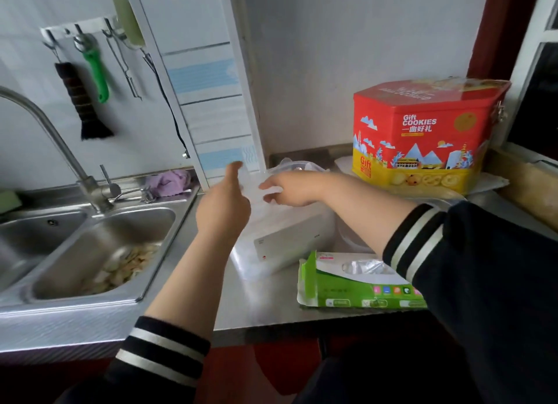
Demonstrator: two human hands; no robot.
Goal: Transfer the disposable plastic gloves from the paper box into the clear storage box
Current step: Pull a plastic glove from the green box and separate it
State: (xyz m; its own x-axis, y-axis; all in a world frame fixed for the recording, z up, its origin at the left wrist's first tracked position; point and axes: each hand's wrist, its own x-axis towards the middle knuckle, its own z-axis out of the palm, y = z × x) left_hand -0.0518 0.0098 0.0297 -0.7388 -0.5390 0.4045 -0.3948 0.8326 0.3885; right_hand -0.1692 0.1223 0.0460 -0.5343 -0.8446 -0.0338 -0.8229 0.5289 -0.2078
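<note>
Reaching over the steel table [271, 307], both hands are seen above the clear plastic storage box [290, 243], which sits mid-table w/ a white label on its near side. Left hand [223, 204] is held over the box's left end, thumb raised, fingers hidden behind the palm, so its grip cannot be told. Right hand [290, 189] is stretched across from the right, fingers loosely curled around something clear and blurred at the box top; whether a lid or film is pinched can't be told. The green-and-white paper box [356, 286] lies at the front edge, just right of the storage box, flap torn open, w/ crumpled clear disposable gloves [365, 267] visible inside. A red-and-yellow cookie tin [428, 138] stands at the back right. A steel double sink [90, 246] w/ scraps is set at left, utensils hung above it.
</note>
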